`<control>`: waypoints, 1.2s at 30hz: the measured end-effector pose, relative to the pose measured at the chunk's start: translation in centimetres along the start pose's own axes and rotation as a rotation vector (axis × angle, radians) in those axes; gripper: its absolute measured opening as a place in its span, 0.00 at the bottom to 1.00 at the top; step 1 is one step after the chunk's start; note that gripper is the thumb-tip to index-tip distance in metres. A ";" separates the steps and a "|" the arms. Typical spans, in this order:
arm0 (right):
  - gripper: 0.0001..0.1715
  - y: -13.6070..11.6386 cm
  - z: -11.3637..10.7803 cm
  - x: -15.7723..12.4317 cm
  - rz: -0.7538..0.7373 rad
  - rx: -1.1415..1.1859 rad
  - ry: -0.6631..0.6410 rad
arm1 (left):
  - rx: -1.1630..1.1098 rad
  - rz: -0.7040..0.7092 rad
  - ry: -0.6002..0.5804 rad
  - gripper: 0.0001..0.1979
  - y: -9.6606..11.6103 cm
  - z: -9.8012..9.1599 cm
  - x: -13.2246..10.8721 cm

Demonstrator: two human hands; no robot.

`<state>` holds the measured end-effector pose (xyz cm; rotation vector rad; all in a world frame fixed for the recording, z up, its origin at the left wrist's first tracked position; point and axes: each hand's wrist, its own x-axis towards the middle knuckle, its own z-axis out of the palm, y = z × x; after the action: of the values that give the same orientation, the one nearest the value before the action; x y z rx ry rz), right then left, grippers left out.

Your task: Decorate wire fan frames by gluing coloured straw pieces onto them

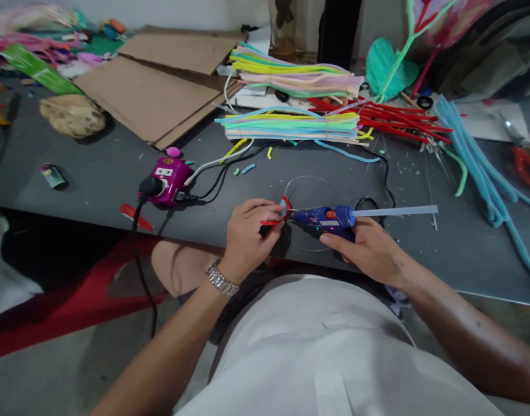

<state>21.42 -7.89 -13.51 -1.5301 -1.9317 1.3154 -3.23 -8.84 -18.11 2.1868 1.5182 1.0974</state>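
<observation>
My right hand is wrapped round the handle of a blue hot glue gun. A long translucent glue stick pokes out of the gun's back end, to the right. Between the thumb and fingers of my left hand is a small red and light-blue craft piece, apparently of pipe cleaner. The gun's nozzle points left and is right by this piece; whether they touch I cannot tell. Thin clear wire or line curls in a loop on the table around the gun.
Behind my hands lie bundles of coloured pipe cleaners, with red ones and blue ones to the right. A purple power socket with cords, a lighter, cardboard, a stone-like lump and scissors also lie there.
</observation>
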 end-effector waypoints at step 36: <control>0.17 -0.7 0.6 1.2 -0.019 -0.189 -0.026 | -0.118 -0.211 -0.144 0.05 -0.1 -1.0 0.5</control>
<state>20.16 -7.08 -13.56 -1.5831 -2.1340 1.1793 -3.87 -8.60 -17.29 1.9320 1.5384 0.9170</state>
